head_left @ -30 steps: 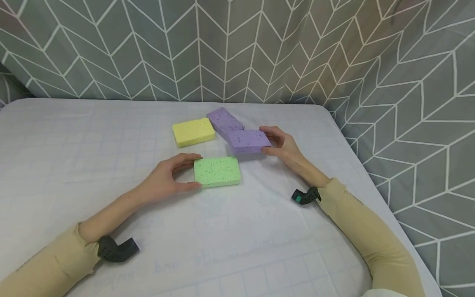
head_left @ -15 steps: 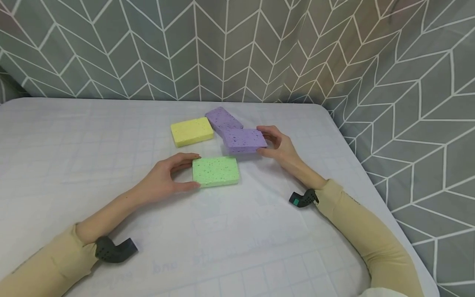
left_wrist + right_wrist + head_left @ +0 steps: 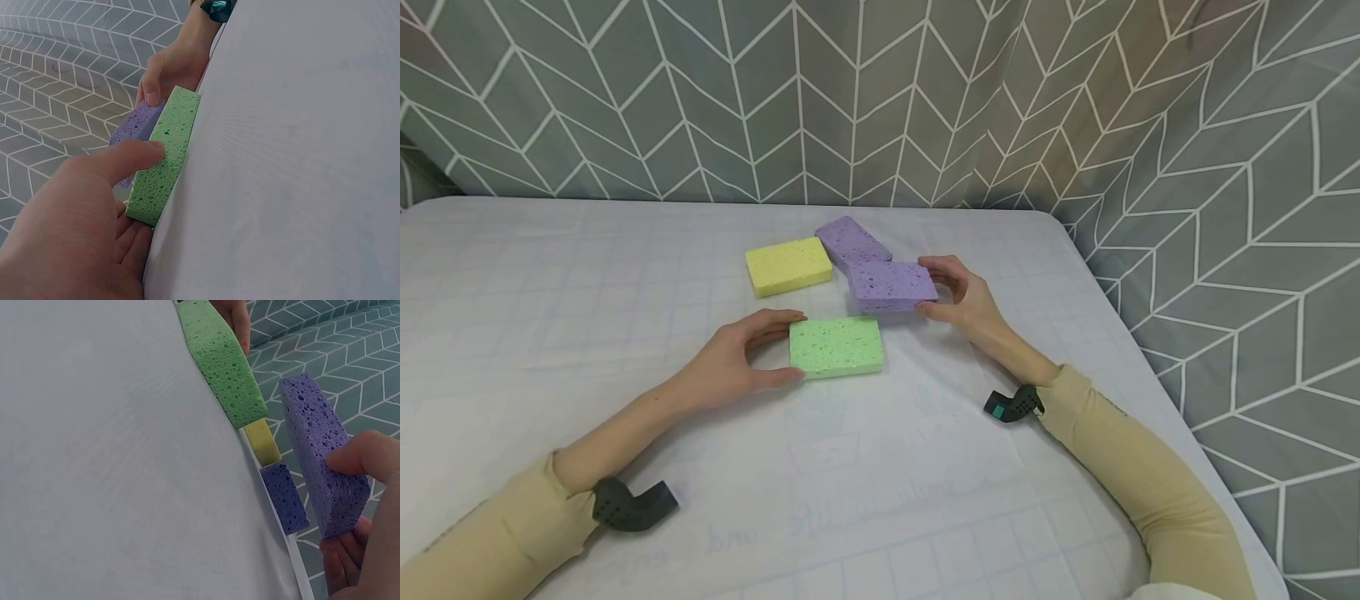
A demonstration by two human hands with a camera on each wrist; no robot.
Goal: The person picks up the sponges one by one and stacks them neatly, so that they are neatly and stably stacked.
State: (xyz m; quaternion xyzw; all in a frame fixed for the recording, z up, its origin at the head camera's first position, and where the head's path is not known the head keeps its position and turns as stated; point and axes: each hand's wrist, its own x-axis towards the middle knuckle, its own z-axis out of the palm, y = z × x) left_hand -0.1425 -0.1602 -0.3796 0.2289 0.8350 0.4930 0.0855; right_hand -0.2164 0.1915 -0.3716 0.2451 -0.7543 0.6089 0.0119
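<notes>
Mid-frame, our left hand (image 3: 727, 358) pinches the green sponge (image 3: 837, 346) and our right hand (image 3: 968, 302) pinches a purple sponge (image 3: 889, 283), thumbs and fingers part-way open around them. The white table (image 3: 512, 350) spreads wide at the left and ends in a slant at the right. Our purple sponge hides a bit of another purple sponge (image 3: 852, 238), and the bottom cuts off our sleeves (image 3: 497, 533)

White counter cover (image 3: 895, 433), toward near edge: faint "and" (image 3: 733, 538), seemingly back to front; lettering (image 3: 808, 518) beside it too faint to read
Left sleeve (image 3: 497, 525), right sleeve (image 3: 1138, 467): tiny dark marks, too small to read
</notes>
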